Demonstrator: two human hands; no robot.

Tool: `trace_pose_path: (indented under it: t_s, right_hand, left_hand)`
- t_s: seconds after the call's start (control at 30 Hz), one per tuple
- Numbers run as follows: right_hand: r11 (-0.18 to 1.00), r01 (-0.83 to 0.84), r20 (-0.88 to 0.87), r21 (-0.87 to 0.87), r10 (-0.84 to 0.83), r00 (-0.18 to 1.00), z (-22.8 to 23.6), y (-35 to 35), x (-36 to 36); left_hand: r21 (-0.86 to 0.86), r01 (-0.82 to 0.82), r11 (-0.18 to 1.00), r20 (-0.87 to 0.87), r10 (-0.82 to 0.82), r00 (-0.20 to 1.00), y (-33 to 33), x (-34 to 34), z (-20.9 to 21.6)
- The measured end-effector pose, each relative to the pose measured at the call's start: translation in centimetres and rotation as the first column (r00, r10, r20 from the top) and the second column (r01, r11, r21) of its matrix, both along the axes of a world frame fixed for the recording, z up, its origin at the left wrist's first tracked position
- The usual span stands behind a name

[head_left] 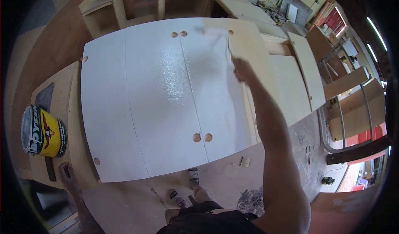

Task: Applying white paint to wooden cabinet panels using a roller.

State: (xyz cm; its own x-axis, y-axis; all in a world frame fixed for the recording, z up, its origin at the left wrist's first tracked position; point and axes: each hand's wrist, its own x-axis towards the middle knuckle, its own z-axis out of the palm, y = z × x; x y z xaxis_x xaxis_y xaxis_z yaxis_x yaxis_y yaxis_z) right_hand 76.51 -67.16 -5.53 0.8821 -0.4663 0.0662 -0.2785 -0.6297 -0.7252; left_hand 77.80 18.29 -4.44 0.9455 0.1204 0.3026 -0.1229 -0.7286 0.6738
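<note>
In my right hand [244,71] is the handle of a paint roller [231,51], with the fingers wrapped round it. Its roller head, smeared by motion, is at the far part of the panels, where white paint meets bare wood. Several flat wooden panels [145,80] lie side by side before me, mostly coated white, with round holes near their edges. Wet paint shines on the middle one. At the lower left, my left hand [68,176] rests by a wooden board, loosely curled with a gap between thumb and fingers, nothing visible in it.
A yellow and dark paint bucket [45,131] stands on the wooden board [68,82] at left. Unpainted cabinet boxes [185,5] stand beyond the panels. More bare boards [305,70] lie at right, near a metal frame [341,117]. A paintbrush [245,162] lies on the floor.
</note>
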Motion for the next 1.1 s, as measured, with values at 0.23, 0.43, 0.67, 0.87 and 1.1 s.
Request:
trace_pose_path:
  t_s: [0.23, 0.43, 0.67, 0.87, 1.1]
  right_hand:
    - [0.915, 0.266, -0.108, 0.303, -0.245, 0.964, 5.7, 7.0, 10.9]
    - [0.993, -0.05, 0.05, -0.107, 0.056, 0.997, -2.3, 10.7, -7.4]
    - [0.874, 0.335, -0.412, 0.352, -0.177, 0.894, 3.0, 25.3, -30.6]
    - [0.945, 0.269, -0.273, 0.187, -0.213, 0.938, 2.5, 18.5, -13.6]
    - [0.974, 0.158, 0.063, 0.163, -0.17, 0.983, 7.7, 9.8, 12.2]
  left_hand:
    - [0.174, -0.071, 0.982, 0.038, 0.065, 0.997, 2.3, -1.4, 2.1]
    - [0.15, -0.068, 0.986, 0.082, 0.056, 0.995, 2.1, -1.8, 2.6]
    - [0.227, -0.119, 0.966, 0.107, 0.097, 0.99, 1.7, -2.0, 2.8]
    - [0.234, -0.1, 0.967, 0.107, 0.077, 0.991, 3.3, -2.0, 1.7]
    - [0.084, -0.08, 0.993, 0.064, 0.074, 0.995, 2.3, -1.8, 2.5]
